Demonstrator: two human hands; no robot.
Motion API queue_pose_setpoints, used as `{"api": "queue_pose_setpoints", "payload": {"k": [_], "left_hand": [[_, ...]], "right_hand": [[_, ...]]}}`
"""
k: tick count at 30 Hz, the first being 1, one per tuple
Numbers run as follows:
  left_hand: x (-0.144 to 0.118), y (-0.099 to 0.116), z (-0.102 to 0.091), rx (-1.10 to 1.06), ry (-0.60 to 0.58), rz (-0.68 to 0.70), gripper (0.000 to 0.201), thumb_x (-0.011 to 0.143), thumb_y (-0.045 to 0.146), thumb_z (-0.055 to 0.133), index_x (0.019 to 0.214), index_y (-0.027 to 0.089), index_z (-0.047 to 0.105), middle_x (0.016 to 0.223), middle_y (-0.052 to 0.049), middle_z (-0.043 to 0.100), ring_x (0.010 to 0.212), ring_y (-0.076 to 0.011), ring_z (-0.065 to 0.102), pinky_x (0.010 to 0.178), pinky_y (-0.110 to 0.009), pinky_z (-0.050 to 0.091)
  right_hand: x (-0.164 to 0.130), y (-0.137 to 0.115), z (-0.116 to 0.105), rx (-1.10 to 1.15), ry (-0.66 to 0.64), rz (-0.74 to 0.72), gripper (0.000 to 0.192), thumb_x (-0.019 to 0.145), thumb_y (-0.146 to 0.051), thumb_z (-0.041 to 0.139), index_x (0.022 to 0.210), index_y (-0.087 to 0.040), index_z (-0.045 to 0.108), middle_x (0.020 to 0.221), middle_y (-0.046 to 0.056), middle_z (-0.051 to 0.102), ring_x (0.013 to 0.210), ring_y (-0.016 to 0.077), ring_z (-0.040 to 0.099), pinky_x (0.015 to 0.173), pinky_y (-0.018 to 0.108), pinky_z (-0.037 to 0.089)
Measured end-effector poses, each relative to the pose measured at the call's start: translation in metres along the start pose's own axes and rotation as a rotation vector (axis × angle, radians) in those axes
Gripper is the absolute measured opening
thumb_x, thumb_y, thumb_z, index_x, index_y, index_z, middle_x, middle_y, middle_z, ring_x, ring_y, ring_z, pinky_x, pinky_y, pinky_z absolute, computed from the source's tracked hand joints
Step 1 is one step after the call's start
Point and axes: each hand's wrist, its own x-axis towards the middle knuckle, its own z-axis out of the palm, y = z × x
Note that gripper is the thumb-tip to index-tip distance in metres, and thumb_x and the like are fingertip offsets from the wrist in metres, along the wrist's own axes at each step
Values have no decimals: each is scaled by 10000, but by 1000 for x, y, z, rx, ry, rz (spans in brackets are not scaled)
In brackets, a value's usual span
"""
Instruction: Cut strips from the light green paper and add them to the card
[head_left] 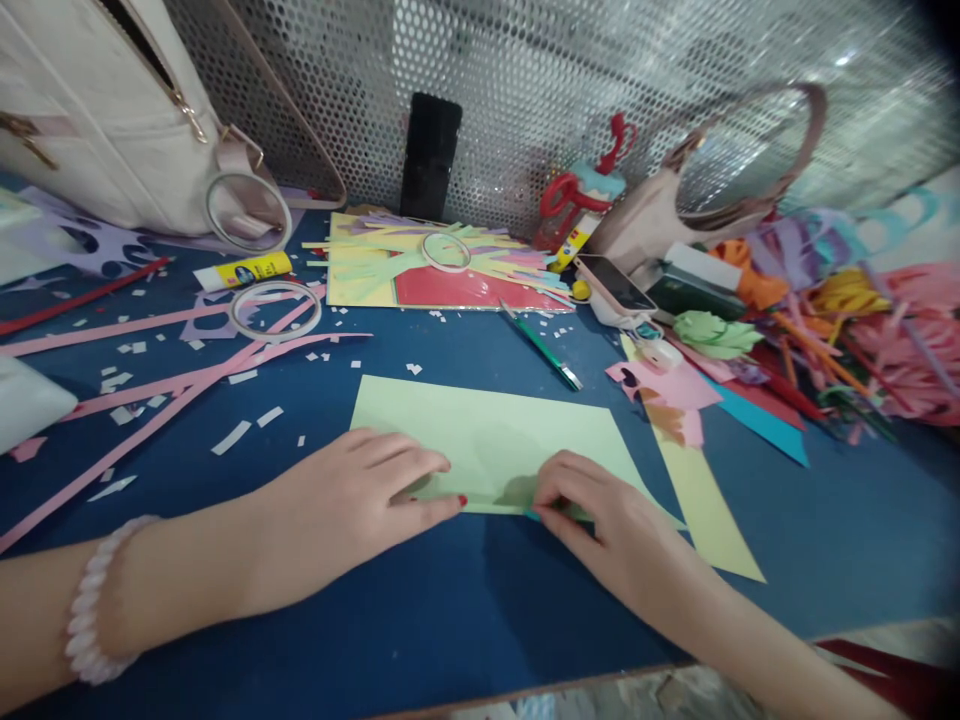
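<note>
A light green sheet of paper lies flat on the blue table in front of me. My left hand rests palm down on the sheet's near left corner, fingers pressing its front edge. My right hand pinches the same front edge a little to the right, fingertips curled on the paper. A pale bead bracelet circles my left wrist.
Pink paper strips and white scraps litter the left. A glue stick, tape rings, a green pen, a stack of cut coloured paper, a phone, bags and a heap of paper craft fill the back and right.
</note>
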Motion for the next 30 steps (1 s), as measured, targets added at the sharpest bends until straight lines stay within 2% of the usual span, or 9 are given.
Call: {"api": "queue_pose_setpoints", "payload": {"k": [3,8,15,19,22,26,30], "left_hand": [[3,-3,1,-14,-29,44,420,947,66,354,1268,260,543,1350,-75,519,1217,-255,442,971,-411,354],[1,-7,7,-83,-104,-2,518,864,23,413,1317,258,501,1432,-118,433,1280,-301,362,994,-529,322],[-1,-8,7,-108,-187,-29,580,845,10,398,1341,302,466,1469,-116,378,1339,-305,301,1031,-644,233],[-1,-9,8,-86,-128,-21,558,834,27,446,1320,297,490,1442,-115,412,1316,-315,341,1047,-638,214],[-2,-8,7,-24,-82,24,494,885,47,419,1325,259,490,1433,-94,435,1304,-296,356,1094,-598,149],[-2,-5,6,27,-67,91,426,955,78,347,1337,211,482,1445,-52,443,1305,-249,361,1137,-532,47],[-2,-4,7,-13,-75,35,372,965,146,389,1308,229,507,1433,-44,460,1299,-260,368,1124,-551,68]], "right_hand": [[6,-1,-5,77,-82,104,173,835,-96,463,701,-198,500,771,11,576,695,126,556,620,239,434],[15,1,-9,167,-225,235,110,809,-146,496,728,-201,545,654,-26,554,589,116,491,553,238,372],[20,6,-10,110,-228,187,120,775,-116,496,690,-193,533,749,1,582,649,118,503,598,249,376],[24,7,-16,141,-318,223,97,798,-171,503,724,-198,560,755,0,586,625,115,491,580,249,373],[22,6,-19,143,-356,166,99,811,-176,512,729,-199,563,779,3,585,660,117,503,617,249,383],[13,1,-16,68,-315,144,147,833,-133,468,725,-194,547,752,6,584,660,119,508,616,252,374],[11,2,-13,61,-312,180,145,835,-150,484,709,-196,539,695,-7,571,603,111,490,563,243,361]]}}
